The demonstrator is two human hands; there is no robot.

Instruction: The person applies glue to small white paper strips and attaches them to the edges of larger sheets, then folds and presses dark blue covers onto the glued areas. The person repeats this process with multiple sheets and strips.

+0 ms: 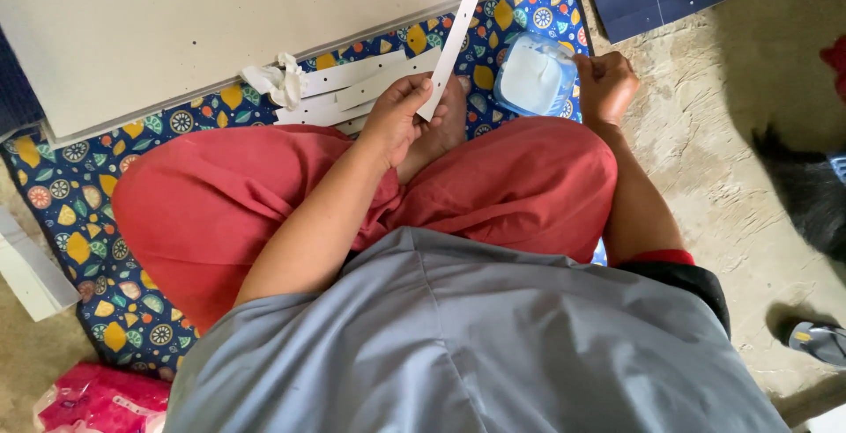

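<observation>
Left hand [401,116] pinches a white strip [451,41] upright over the patterned mat [88,177]; right hand [604,85] (fisted, contents unclear) touches the tub [531,76] beside it.

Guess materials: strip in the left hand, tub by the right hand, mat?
Strip: stiff matte white card or thin board; stays straight held by one end. Tub: translucent bluish plastic, likely; white contents. Mat: printed fabric or vinyl, unclear.

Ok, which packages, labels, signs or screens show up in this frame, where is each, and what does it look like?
Pink plastic packet: bottom left corner on the floor, beside the patterned mat; crinkled, bright pink with paler patches.
Light blue plastic tub: on the mat by the right hand; squarish, open, white contents.
No signs or screens in view.
</observation>
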